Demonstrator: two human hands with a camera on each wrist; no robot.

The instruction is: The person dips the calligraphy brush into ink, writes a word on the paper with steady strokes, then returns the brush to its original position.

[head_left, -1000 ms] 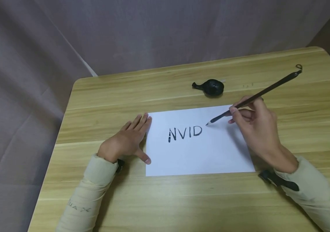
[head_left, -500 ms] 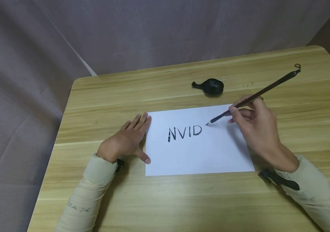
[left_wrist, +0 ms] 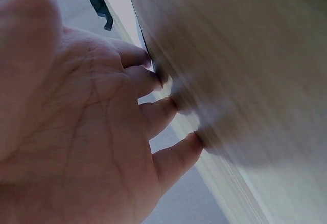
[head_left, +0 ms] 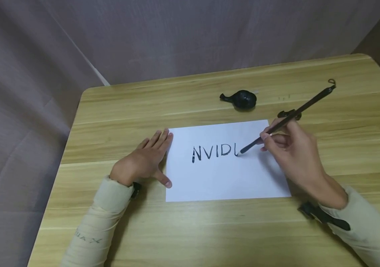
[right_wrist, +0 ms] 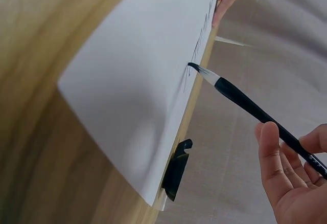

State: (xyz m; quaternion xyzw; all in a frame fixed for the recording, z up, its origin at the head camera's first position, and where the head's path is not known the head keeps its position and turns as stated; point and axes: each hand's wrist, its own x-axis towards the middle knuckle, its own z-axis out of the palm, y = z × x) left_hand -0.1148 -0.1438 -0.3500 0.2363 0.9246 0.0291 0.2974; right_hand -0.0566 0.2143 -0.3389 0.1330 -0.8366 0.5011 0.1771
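From where I stand, everything hangs on the white rectangular sheet of paper (head_left: 216, 181). The person's right hand (head_left: 291, 154), by its right edge, pinches a slim dark-handled ink brush (head_left: 310, 102) between thumb and fingers. The brush slants: its shaft rises beyond the sheet's far right corner, its tip lies left of the fingers and nearer the person, apparently touching the paper at the foot of a short stroke after the black painted letters (head_left: 217, 151). The left hand (head_left: 143, 159), farther from the tip, grips nothing; its fingers are spread, resting along the sheet's left edge.
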